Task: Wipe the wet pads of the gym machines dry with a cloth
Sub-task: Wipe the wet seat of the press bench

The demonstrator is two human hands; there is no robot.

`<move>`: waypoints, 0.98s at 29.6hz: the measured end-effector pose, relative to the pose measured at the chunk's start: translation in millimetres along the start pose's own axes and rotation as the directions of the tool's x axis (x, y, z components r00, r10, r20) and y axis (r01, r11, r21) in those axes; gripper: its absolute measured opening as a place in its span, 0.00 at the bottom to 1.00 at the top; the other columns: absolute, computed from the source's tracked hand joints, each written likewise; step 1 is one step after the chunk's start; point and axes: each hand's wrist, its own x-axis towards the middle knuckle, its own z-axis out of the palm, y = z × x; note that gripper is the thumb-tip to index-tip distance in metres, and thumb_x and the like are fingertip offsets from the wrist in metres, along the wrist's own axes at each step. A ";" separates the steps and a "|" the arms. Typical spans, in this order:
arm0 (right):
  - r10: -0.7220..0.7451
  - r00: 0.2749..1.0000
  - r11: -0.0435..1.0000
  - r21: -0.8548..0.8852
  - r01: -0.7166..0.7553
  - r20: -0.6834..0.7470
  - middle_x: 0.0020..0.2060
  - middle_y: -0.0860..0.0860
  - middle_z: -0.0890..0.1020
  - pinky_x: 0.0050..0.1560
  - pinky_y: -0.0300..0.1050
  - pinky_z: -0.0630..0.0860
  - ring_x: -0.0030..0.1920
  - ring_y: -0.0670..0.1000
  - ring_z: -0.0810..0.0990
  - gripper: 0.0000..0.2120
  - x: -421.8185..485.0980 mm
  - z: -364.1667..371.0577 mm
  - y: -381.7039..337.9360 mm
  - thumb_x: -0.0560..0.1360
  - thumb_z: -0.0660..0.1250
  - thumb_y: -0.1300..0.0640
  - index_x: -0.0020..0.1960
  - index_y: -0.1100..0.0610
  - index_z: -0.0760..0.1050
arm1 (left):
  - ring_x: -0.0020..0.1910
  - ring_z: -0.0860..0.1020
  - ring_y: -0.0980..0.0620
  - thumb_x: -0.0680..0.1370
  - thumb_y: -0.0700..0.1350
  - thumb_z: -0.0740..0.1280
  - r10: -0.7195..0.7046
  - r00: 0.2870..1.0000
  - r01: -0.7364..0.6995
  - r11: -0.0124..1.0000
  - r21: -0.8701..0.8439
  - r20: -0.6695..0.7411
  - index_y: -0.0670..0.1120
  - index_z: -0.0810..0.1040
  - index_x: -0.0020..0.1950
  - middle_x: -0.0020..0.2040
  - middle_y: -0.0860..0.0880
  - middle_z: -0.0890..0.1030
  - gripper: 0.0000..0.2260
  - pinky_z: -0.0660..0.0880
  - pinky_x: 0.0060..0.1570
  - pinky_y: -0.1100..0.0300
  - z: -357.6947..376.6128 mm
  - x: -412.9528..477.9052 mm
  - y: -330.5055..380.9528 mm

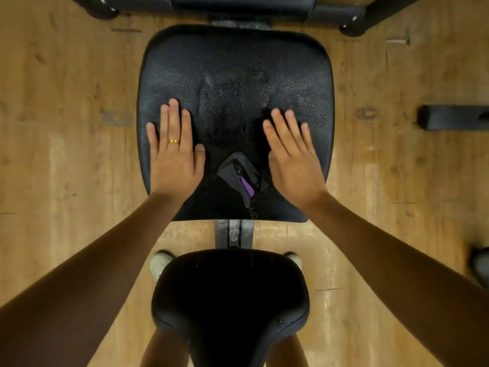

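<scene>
- Nearest us sits a small pad [227, 300], black and rounded, its outline clean against the wooden floor [66, 102]. Open floor lies on both sides of it, and our pale shoes [158, 263] show at either side of its far edge.
- A short metal bracket [234, 233] spans the gap between this pad and the larger seat pad [235, 75] beyond it.
- The seat pad is roughly square with rounded corners and a straight near edge. Bare floor runs along its left and right edges, so there is room all round.
- Our left hand [174, 154] lies flat on the near left part of the seat pad, its fingers straight and holding nothing. The little finger sits close to the pad's left edge, and a gold ring [173, 141] shows on one finger.
- Our right hand [293, 165] lies flat on the near right part, its fingers straight, angled a little leftward and holding nothing.
- Between the hands, on the near middle of the seat pad, lies a dark grey fabric piece [238, 168] with a purple strip and what looks like a zip. We cannot tell whether it is a cloth or a pouch. It lies apart from the left hand and just beside the right hand, and we cannot tell whether it touches that hand.
- The seat pad's surface is black and pebbled with fine glinting beads across its far half, and it is darker between our hands.
- To the right, well apart from the pad, a black bar [452, 117] lies on the floor.
- Farthest off, a black frame [238, 6] crosses just beyond the pad's far edge.
</scene>
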 end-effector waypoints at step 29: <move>-0.162 0.986 0.962 -0.228 0.149 -0.039 0.81 0.57 0.55 0.81 0.59 0.46 0.81 0.60 0.51 0.29 64.5 10.7 30.1 0.83 0.53 0.54 0.82 0.60 0.55 | 0.81 0.52 0.41 0.86 0.44 0.53 -0.222 0.965 0.200 0.968 -0.154 -0.140 0.41 0.57 0.81 0.82 0.42 0.56 0.24 0.43 0.78 0.46 6.3 13.7 22.7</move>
